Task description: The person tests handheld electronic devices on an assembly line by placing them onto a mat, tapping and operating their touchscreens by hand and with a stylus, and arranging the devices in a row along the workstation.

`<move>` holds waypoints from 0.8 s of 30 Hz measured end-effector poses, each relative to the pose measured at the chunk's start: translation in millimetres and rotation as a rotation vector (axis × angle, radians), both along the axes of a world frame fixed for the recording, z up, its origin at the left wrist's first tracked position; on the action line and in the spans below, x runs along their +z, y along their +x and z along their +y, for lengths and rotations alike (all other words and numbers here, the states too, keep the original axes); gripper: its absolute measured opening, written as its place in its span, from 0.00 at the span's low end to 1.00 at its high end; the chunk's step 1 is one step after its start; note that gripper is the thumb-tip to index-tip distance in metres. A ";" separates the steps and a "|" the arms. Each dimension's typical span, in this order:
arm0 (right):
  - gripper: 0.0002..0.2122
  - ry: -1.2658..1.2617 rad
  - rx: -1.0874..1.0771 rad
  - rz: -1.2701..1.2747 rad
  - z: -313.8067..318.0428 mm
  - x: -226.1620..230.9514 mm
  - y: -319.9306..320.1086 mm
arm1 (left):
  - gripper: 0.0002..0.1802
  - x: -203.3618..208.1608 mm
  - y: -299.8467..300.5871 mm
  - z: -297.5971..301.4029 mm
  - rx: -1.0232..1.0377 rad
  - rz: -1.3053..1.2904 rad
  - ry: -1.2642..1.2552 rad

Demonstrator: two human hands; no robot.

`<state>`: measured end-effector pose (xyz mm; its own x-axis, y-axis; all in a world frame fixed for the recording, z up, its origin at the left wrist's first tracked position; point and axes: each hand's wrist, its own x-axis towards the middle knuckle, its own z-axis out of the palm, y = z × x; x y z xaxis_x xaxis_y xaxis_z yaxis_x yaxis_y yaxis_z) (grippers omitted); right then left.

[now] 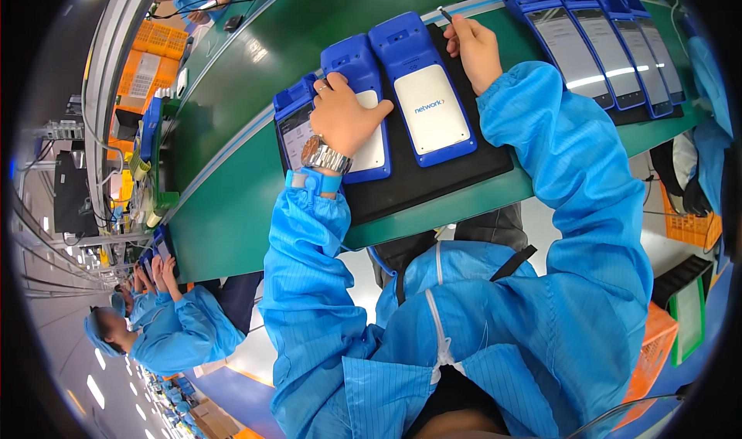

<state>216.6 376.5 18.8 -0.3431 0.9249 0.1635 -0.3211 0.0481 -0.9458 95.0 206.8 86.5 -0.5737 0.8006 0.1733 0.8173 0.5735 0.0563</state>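
My left hand (pixel 340 118) lies across a blue card payment terminal (pixel 355 55), fingers over one side and thumb at the other. The terminal is back side up, its white panel partly hidden by the hand. Beside it on the right lies a second blue terminal (pixel 433 114), also showing its white back. To the left, a third terminal (pixel 294 134) faces up with its screen lit, partly covered by my hand. My right hand (pixel 473 51) is closed on a small black stick (pixel 446 15) with a pale tip, above the second terminal's upper right corner.
A black mat (pixel 433 189) lies under the terminals on the green bench (pixel 224 242). Several more terminals (pixel 599 52) stand in a row at the right, screens up. Co-workers in blue (pixel 185 331) sit along the left. Orange crates (pixel 653 346) stand at the lower right.
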 end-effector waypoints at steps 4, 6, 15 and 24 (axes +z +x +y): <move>0.16 -0.006 -0.008 -0.009 0.5 -1.6 -0.3 | 0.41 0.6 -12.7 -2.9 -0.036 -0.186 0.155; 0.17 0.018 -0.041 0.006 2.5 -1.5 -0.7 | 0.38 3.2 -23.9 -4.4 -0.066 -0.586 0.344; 0.17 0.006 -0.034 -0.027 2.9 -0.6 -0.2 | 0.16 5.6 -11.9 -22.5 -0.048 -1.757 0.710; 0.17 0.024 -0.046 -0.037 3.0 0.8 -1.0 | 0.44 11.1 4.9 -25.7 -0.085 -1.224 0.500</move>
